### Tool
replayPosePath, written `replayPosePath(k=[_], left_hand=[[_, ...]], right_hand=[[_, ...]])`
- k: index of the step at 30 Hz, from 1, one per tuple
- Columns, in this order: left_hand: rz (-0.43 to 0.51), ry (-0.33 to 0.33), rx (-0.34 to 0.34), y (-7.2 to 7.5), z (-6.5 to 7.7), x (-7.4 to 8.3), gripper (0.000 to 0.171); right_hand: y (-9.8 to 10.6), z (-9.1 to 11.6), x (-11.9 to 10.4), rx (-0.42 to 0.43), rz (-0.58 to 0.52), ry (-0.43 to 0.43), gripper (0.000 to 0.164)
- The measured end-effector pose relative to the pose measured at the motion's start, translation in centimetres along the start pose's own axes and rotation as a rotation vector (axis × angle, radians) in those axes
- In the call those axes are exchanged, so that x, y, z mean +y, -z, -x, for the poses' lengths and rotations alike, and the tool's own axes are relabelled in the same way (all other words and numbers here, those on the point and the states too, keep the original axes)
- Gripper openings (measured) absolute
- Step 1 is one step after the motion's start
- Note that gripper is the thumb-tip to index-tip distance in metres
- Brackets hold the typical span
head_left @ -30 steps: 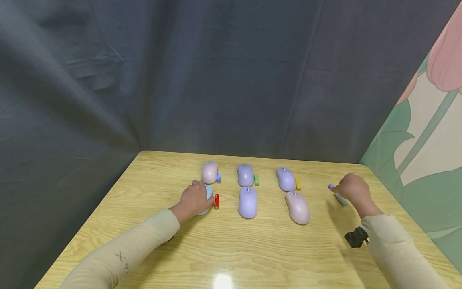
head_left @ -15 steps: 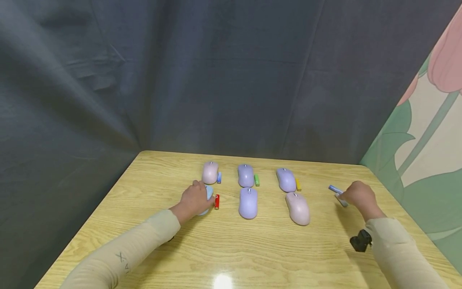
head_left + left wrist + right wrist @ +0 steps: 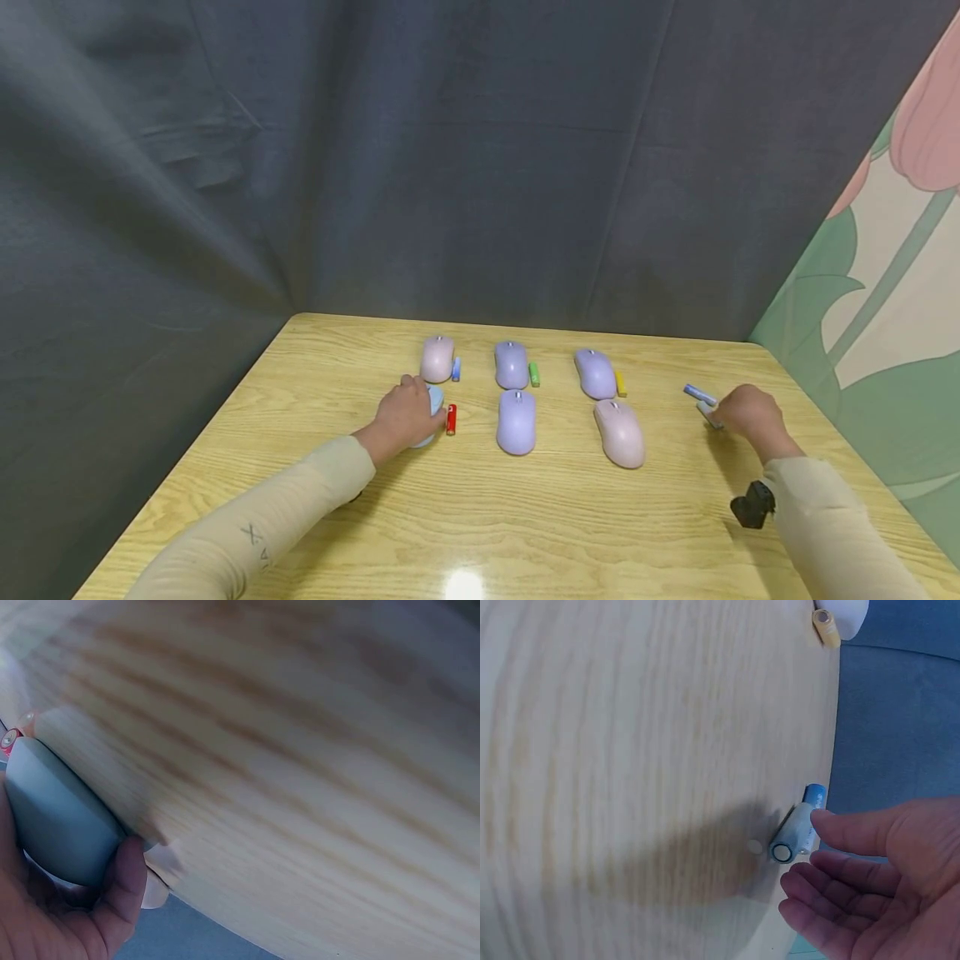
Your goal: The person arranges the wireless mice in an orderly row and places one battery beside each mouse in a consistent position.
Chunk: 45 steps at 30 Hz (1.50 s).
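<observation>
My left hand (image 3: 405,417) grips a light blue computer mouse (image 3: 64,817) on the table, mostly hidden under it in the head view. The thumb lies along one side of the mouse. Just right of that hand is a red battery (image 3: 452,420). At the right, my right hand (image 3: 750,414) is at a grey battery (image 3: 791,832), its thumb tip overlapping the battery's side and a gap showing between thumb and fingers. Beyond the grey battery lies a blue battery (image 3: 699,394).
Behind stand a pink mouse (image 3: 437,359) beside another blue battery (image 3: 456,369), a purple mouse (image 3: 512,365) beside a green battery (image 3: 534,374), and a second purple mouse (image 3: 596,374) beside a yellow battery (image 3: 621,383). Nearer are a lavender mouse (image 3: 517,423) and another pink mouse (image 3: 620,434).
My right hand has drawn back to the right, from over the blue battery to the grey one, uncovering more of the blue battery. My left hand has stayed on the mouse.
</observation>
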State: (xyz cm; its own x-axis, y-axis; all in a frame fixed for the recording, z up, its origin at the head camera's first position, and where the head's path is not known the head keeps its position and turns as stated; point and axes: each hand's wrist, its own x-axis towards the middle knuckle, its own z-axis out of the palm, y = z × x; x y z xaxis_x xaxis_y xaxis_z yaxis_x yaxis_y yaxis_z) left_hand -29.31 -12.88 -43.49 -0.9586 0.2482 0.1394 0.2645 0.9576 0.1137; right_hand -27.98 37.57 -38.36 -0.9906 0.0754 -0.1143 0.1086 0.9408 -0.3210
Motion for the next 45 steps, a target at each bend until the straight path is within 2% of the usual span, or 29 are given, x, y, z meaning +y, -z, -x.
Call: replayPosePath(k=[17,25,33,45], left_hand=[[0.001,-0.016,-0.004,0.1,-0.2,0.0,0.057],[-0.007,-0.021,-0.001,0.3,-0.1,0.1,0.055],[-0.004,-0.011,-0.003,0.4,0.0,0.2,0.056],[0.021,-0.001,-0.006,0.4,0.2,0.0,0.056]], right_hand=[[-1.0,-0.3,0.3,0.039,-0.009,-0.059,0.026],[-1.5,-0.5,0.3,0.054,0.015,-0.040,0.026],[-1.6,-0.6,0.0,0.051,0.008,-0.067,0.026],[-1.7,-0.7,-0.5,0.056,0.065,-0.049,0.031]])
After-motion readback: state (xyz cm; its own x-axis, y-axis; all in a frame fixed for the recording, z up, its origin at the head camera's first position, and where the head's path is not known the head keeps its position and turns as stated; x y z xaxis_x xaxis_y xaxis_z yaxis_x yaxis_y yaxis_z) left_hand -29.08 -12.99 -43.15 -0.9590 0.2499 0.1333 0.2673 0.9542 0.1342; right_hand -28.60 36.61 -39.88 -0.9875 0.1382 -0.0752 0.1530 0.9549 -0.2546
